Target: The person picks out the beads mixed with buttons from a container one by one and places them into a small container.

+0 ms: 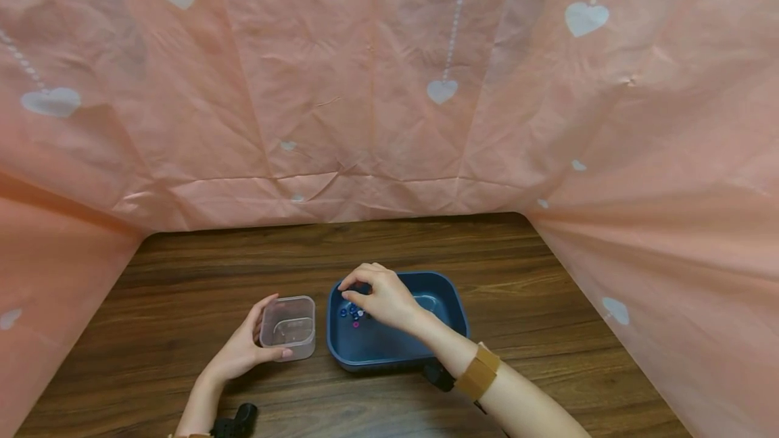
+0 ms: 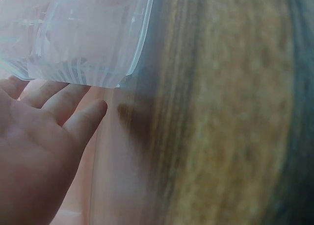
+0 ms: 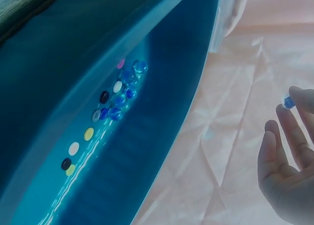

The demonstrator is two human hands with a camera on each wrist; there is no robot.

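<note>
My left hand [image 1: 239,349] grips a clear plastic container [image 1: 289,331] from its left side, thumb along the front and fingers round the back. In the left wrist view, the container's ribbed wall [image 2: 88,63] stands over the fingers. My right hand [image 1: 385,295] is above the left part of a blue plastic basin [image 1: 389,358]. Between thumb and a fingertip it pinches a small blue bead [image 3: 288,103]. On the basin's floor lie several shiny blue beads [image 3: 119,99] and small round pieces, among them a yellow piece [image 3: 89,134], a white piece [image 3: 73,148], a black piece [image 3: 66,163] and a pink piece [image 3: 121,63].
Container and basin stand side by side on a dark wooden table [image 1: 201,276], a narrow gap between them. A pink cloth [image 1: 365,120] with white hearts hangs round the back and both sides. Each wrist carries a strapped black camera [image 1: 438,376].
</note>
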